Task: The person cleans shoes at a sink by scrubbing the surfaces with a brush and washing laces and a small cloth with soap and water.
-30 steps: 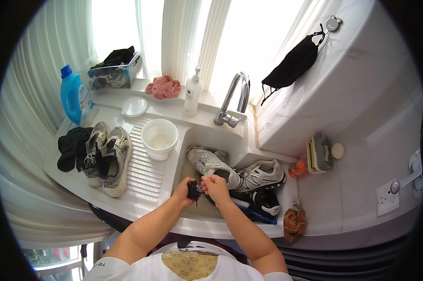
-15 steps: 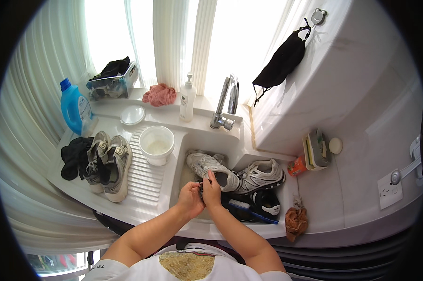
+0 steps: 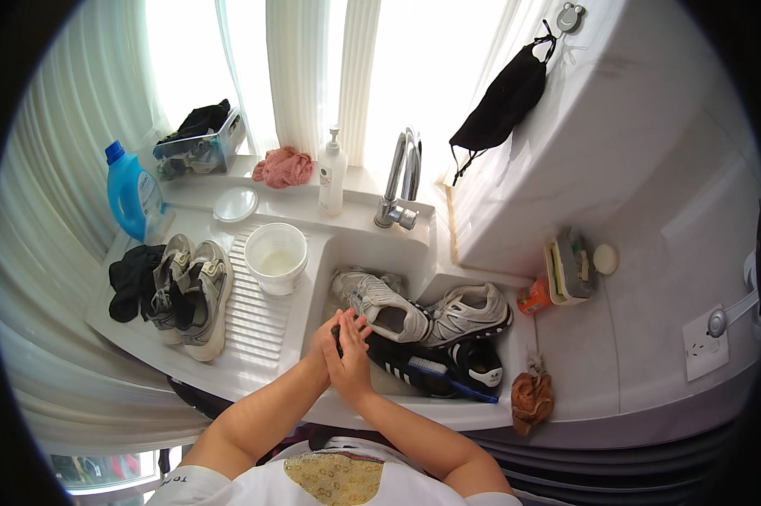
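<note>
Our left hand point(image 3: 325, 341) and right hand point(image 3: 352, 364) press together, closed on a small dark item point(image 3: 336, 336) we cannot identify, at the near edge of the sink point(image 3: 346, 253). If our wet grip slips, we judge it could drop among the black shoe point(image 3: 448, 367), the blue toothbrush point(image 3: 452, 379) and the grey sneakers point(image 3: 422, 310).

Window: bright daylight through white curtains point(image 3: 313, 76).
Surface: white counter point(image 3: 633, 354) around a sink point(image 3: 346, 253).
Wall: white, with a socket point(image 3: 705, 350).
Tap: chrome point(image 3: 401, 181).
</note>
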{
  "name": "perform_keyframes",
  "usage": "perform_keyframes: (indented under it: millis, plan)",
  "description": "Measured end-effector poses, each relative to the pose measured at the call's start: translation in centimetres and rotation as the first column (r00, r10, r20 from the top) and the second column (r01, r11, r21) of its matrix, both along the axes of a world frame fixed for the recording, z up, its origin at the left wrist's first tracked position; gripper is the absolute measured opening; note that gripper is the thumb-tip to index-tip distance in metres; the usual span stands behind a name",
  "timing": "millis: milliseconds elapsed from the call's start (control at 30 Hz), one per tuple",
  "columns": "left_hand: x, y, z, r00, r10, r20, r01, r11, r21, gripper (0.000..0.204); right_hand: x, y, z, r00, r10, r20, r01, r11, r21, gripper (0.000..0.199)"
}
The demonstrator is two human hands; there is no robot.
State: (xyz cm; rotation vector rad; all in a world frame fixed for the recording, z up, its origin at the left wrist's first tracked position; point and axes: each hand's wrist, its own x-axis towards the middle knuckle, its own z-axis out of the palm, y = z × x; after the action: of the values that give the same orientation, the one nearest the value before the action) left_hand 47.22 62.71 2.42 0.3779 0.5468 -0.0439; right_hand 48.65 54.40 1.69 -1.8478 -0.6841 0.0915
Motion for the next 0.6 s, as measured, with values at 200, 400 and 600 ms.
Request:
perform_keyframes:
  millis: [200,400,600]
  plan:
    - [0.2,-1.0,1.4,0.994,-0.002,0.110,0.016,0.992,-0.122,0.035,3.6,-0.8,-3.7,0.994,-0.006,-0.108,0.006,1.000,0.001,0.052]
    - [-0.3,-0.8,-0.5,1.000,-0.013,-0.023,0.015,0.998,0.068,0.041,2.2,0.8,-1.3,0.998,-0.057,-0.039,0.056,0.998,-0.024,0.052]
    - [0.4,0.4,1.1,0.999,0.043,-0.004,-0.043,0.998,0.038,0.037,0.4,-0.2,-1.9,0.994,0.042,0.100,-0.039,0.999,-0.026,0.048]
